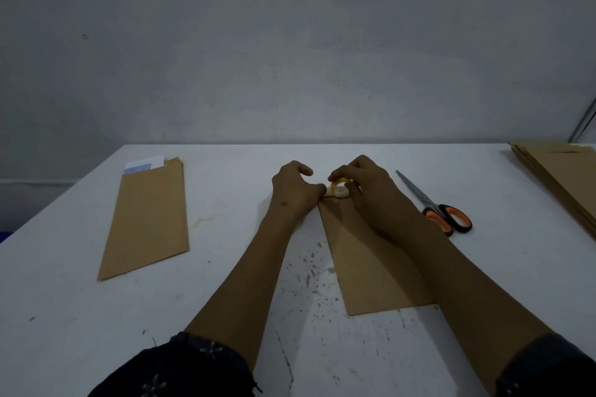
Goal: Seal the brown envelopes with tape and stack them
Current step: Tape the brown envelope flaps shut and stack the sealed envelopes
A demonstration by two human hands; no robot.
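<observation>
Two dark sleeves (206, 364) enter at the bottom edge, forearms reaching forward over a white table (96, 316) marked with grey flecks. Under the right forearm lies a brown envelope (361, 261), lengthwise away from the person, its far end between the two hands. At that far end the left hand (295, 185) rests with fingers curled, thumb and fingertip pinching a short pale strip of tape drawn from the roll. Right hand (361, 184) grips the small yellow tape roll (338, 187) from above, roll touching the envelope's top edge. Just right of this hand lie scissors (435, 206) with orange-and-black handles, blades closed, pointing away. Well to the left lies a second brown envelope (145, 219), white papers (145, 164) protruding from its open far end. At the far right table edge sits a stack of brown envelopes (561, 171).
</observation>
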